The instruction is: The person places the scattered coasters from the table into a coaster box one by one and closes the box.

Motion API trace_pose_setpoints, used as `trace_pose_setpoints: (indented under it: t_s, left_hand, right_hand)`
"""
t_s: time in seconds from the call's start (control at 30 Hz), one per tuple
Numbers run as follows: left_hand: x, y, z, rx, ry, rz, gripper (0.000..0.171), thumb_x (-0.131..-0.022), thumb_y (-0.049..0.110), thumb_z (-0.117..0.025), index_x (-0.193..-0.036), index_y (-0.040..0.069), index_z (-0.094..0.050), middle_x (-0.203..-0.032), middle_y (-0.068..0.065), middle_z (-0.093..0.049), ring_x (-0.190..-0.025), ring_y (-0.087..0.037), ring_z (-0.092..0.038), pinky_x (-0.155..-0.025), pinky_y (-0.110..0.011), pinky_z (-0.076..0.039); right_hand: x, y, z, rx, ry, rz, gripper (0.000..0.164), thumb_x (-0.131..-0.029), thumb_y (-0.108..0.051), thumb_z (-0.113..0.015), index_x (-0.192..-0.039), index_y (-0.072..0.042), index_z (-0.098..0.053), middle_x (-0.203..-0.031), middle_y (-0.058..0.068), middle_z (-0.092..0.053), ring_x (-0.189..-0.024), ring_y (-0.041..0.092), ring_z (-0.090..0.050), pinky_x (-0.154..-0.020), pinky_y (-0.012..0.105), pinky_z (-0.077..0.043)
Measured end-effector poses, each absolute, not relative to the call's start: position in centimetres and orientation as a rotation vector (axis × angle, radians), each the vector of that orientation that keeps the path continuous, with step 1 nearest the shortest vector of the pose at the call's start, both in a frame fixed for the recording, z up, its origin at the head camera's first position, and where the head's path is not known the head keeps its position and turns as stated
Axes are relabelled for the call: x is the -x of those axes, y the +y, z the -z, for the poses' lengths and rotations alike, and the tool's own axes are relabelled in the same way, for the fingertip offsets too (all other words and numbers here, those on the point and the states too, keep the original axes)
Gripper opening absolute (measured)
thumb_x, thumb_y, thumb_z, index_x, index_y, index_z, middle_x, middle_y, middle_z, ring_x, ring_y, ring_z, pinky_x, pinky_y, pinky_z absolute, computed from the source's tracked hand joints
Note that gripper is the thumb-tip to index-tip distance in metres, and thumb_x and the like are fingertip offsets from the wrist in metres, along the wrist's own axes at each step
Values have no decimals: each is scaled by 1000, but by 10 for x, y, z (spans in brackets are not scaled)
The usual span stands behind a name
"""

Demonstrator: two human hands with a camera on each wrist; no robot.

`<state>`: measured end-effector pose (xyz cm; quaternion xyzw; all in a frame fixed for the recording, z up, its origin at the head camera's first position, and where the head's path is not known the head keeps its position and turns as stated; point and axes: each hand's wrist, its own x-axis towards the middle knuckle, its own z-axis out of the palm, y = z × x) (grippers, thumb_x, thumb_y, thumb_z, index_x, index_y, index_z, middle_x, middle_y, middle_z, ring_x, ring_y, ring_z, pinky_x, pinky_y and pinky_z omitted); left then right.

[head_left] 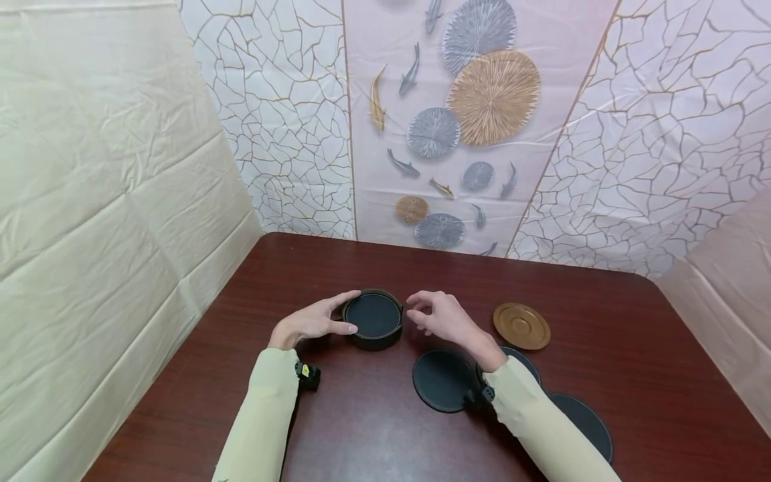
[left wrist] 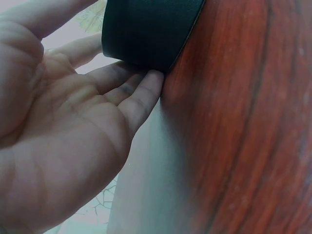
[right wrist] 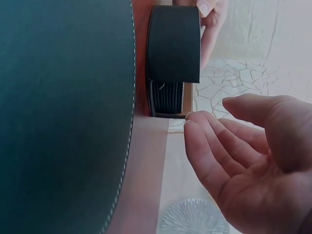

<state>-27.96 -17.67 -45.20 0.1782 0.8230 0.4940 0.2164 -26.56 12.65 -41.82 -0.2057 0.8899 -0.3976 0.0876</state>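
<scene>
A round black coaster holder (head_left: pixel 376 343) stands on the table with a black coaster (head_left: pixel 373 313) uppermost in it. My left hand (head_left: pixel 310 320) holds the holder from its left side, thumb in front and fingers behind. In the left wrist view, fingertips touch the dark wall of the holder (left wrist: pixel 148 31). Through the side gap in the right wrist view shows a stack of thin coasters (right wrist: pixel 168 97). My right hand (head_left: pixel 444 317) hovers just right of the holder, apart from it, fingers loosely bent and holding nothing.
On the right lie a black stitched coaster (head_left: pixel 442 380), a brown ringed disc (head_left: pixel 521 326), and two more dark discs, one (head_left: pixel 581 425) partly behind my right sleeve. The dark red table (head_left: pixel 337 428) ends at a patterned cloth wall (head_left: pixel 289 120).
</scene>
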Motion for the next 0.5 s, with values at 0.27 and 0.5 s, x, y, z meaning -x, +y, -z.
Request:
trace_pose_setpoints:
  t_s: [0.27,0.5]
  left_hand:
    - [279,-178,452,-485,2274,-1366,85,-85,30,-77,-154,32,-29,-161,3,-26,-147,-21,-23,-117,-49,-27]
    - [280,-177,451,-478,2261,-1372,85,-85,31,-77,-154,33,-28,-160,4,-27,-147,-21,-24,-116,-49,-27]
  right_hand:
    - [257,149,414,676,2680,1057,33,-96,-22,-64,-126,-7,-64,-109,9,-72,-76,24,-68,-61,26,-55]
    - [250,176,411,657,2706,979,32,-96,-22,-64,-124,-7,-64,-113,11,-70,-78,23,-69,-63,25,-55]
